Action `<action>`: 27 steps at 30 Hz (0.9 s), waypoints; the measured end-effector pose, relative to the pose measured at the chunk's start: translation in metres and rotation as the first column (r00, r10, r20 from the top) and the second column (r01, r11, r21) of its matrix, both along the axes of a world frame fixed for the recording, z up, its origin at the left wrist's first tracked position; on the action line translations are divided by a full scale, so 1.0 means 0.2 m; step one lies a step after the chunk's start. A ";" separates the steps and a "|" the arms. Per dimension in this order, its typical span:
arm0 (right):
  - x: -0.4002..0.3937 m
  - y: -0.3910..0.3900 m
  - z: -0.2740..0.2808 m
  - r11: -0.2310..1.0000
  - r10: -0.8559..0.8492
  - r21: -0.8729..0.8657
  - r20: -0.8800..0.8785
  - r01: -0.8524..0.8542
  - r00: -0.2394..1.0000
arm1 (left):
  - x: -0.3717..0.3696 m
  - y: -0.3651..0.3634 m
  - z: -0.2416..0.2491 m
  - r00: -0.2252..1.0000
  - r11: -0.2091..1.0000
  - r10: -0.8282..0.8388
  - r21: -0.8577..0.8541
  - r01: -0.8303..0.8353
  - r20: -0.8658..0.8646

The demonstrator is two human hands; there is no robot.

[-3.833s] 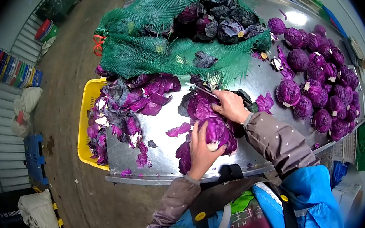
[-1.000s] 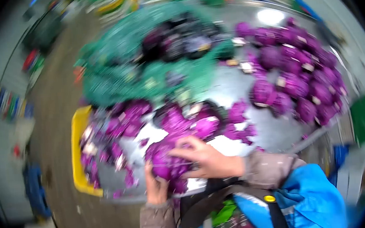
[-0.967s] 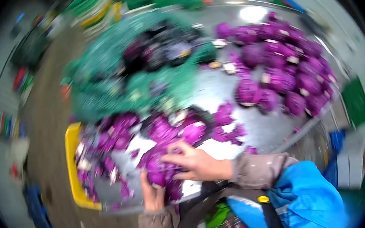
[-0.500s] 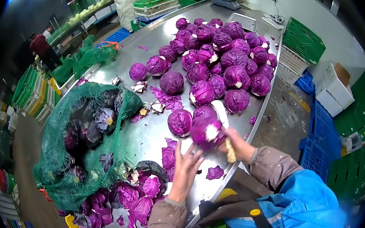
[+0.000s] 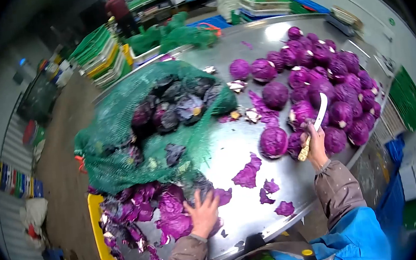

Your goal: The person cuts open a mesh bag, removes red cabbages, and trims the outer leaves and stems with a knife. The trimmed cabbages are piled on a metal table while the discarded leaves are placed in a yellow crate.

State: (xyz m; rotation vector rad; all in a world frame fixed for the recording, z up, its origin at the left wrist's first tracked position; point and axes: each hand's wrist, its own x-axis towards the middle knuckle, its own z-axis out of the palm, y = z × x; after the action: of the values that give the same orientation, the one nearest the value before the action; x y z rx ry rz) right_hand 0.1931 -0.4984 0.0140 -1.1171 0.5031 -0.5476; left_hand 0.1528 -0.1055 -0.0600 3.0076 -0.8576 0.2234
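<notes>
My right hand is closed around the pale handle of a curved knife, its blade pointing up and away. Beside that hand is the near edge of a pile of trimmed red cabbages. My left hand has its fingers spread over loose purple leaves. Just beyond its fingertips lies a dark-leaved cabbage, partly hidden. Farther up the table, a green mesh bag holds several untrimmed dark cabbages.
Leaf scraps lie on the metal table. A yellow crate with leaves stands at its left end. Stacked crates are behind, and green crates stand at the right. A person is in the background.
The view has turned left. The cabbage between my hands has been let go. My left hand has moved left to the leaves, while my right hand still holds the knife, now raised by the pile.
</notes>
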 end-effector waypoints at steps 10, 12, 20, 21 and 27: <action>0.61 0.71 0.19 0.657 0.593 -0.408 -0.240 -0.634 0.768 | 0.15 1.13 0.10 0.854 0.852 0.520 0.068 -0.519 0.008; 0.74 0.75 0.19 0.610 0.622 -0.416 -0.275 -0.674 0.733 | 0.23 1.19 0.21 0.679 0.697 0.708 0.040 -0.716 -0.195; 1.32 0.90 0.00 0.088 0.286 -0.816 -0.529 -0.572 0.799 | 0.84 0.62 0.75 0.899 0.806 0.341 -0.578 -0.129 0.276; 1.36 0.92 -0.09 0.100 0.319 -0.798 -0.540 -0.594 0.779 | 0.94 0.52 0.66 0.953 0.726 0.284 -0.674 -0.141 0.106; 1.32 0.93 -0.18 0.298 0.381 -0.761 -0.458 -0.576 0.803 | 1.46 -0.04 0.06 0.608 0.081 -0.289 -0.651 -0.754 -0.740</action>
State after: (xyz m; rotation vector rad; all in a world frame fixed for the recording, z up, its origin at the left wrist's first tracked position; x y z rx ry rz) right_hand 0.4564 -0.3122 -0.0211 -2.2819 -0.0593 -0.0972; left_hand 0.4455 -0.1139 -0.0471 1.4780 0.1326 -0.3570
